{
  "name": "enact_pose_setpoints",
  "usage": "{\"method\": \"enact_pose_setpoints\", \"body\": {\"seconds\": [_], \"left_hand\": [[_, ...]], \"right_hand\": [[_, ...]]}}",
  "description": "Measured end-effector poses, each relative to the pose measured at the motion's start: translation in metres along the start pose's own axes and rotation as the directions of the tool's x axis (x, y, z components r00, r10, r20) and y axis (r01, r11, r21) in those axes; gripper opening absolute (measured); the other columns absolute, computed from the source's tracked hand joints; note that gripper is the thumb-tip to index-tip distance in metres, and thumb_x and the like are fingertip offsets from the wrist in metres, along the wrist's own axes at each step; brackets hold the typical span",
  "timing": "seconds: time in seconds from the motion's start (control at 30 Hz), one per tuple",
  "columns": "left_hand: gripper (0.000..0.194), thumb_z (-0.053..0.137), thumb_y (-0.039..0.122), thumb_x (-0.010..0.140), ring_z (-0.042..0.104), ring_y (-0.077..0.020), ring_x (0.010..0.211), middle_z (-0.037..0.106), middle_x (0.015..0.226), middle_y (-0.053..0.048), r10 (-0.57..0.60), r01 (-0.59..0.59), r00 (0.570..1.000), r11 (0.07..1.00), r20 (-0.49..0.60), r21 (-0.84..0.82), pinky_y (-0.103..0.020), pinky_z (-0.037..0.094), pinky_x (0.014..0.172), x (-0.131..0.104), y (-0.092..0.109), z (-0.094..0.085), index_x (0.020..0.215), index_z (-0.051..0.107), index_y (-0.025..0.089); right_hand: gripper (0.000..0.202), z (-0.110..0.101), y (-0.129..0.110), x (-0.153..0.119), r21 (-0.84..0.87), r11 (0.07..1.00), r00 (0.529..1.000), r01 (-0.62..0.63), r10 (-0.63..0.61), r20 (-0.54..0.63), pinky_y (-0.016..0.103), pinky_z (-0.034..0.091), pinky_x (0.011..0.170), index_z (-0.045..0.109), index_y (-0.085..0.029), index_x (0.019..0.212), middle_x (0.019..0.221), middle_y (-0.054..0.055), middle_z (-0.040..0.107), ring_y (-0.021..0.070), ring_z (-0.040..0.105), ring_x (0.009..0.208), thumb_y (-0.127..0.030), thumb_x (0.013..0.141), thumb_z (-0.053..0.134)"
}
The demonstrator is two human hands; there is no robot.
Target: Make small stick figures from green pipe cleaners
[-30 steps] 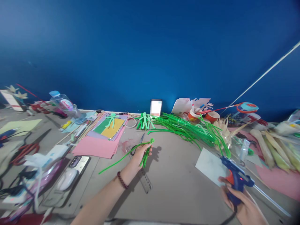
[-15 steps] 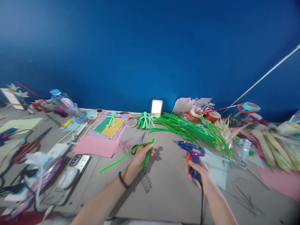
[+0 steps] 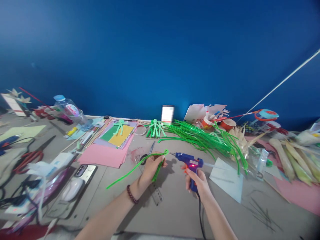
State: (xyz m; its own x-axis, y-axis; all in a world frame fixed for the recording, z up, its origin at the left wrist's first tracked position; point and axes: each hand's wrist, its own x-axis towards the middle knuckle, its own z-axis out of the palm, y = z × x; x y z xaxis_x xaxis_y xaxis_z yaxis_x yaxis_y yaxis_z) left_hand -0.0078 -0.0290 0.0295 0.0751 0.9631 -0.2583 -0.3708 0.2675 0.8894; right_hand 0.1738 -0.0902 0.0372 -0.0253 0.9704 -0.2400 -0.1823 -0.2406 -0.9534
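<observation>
Your right hand (image 3: pixel 196 181) is wrapped around the grip of the blue glue gun (image 3: pixel 186 158), well to the right of the pink paper (image 3: pixel 102 156), while your left hand (image 3: pixel 150 166), nearer that paper, pinches green fuzzy stems (image 3: pixel 156 174). You can't read the pale label on the gun or the red script on the bottle (image 3: pixel 65 105) beyond the paper's left side. Your gun's long axis runs nearly crosswise, nozzle aimed left at the stems' looped end, just short of touching.
</observation>
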Motion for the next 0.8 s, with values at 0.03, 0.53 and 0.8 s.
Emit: {"method": "enact_pose_setpoints", "body": {"seconds": [0.03, 0.53, 0.8], "left_hand": [[0.031, 0.077, 0.036, 0.059, 0.057, -0.0112, 0.047, 0.062, 0.06, 0.0, 0.007, -0.007, 1.0, 1.0, 0.004, 0.003, -0.023, 0.046, 0.049, -0.001, 0.0, 0.001, 0.07, 0.06, 0.013], [0.022, 0.069, 0.035, 0.067, 0.064, -0.0163, 0.051, 0.062, 0.053, 0.001, 0.182, -0.177, 0.983, 0.961, -0.006, 0.211, -0.025, 0.051, 0.05, 0.0, -0.009, -0.001, 0.067, 0.058, 0.015], [0.024, 0.069, 0.037, 0.071, 0.066, -0.0164, 0.053, 0.064, 0.056, 0.0, 0.226, -0.22, 0.974, 0.947, -0.003, 0.233, -0.024, 0.052, 0.052, 0.003, -0.018, -0.004, 0.072, 0.059, 0.015]], "right_hand": [[0.045, 0.001, 0.003, -0.001, -0.036, 0.999, 1.0, 0.014, -0.014, -0.007, 0.017, 0.035, 0.032, 0.06, -0.011, 0.092, 0.039, -0.001, 0.056, 0.0084, 0.044, 0.029, -0.053, 0.075, 0.063], [0.036, 0.008, 0.017, -0.004, -0.534, 0.786, 0.935, 0.311, -0.354, 0.023, 0.022, 0.043, 0.044, 0.057, -0.016, 0.06, 0.045, 0.0, 0.051, 0.0116, 0.05, 0.041, -0.041, 0.085, 0.052], [0.035, 0.007, 0.023, -0.005, -0.638, 0.686, 0.909, 0.351, -0.413, 0.057, 0.022, 0.04, 0.044, 0.052, -0.018, 0.057, 0.045, -0.001, 0.053, 0.012, 0.05, 0.041, -0.037, 0.087, 0.049]]}}
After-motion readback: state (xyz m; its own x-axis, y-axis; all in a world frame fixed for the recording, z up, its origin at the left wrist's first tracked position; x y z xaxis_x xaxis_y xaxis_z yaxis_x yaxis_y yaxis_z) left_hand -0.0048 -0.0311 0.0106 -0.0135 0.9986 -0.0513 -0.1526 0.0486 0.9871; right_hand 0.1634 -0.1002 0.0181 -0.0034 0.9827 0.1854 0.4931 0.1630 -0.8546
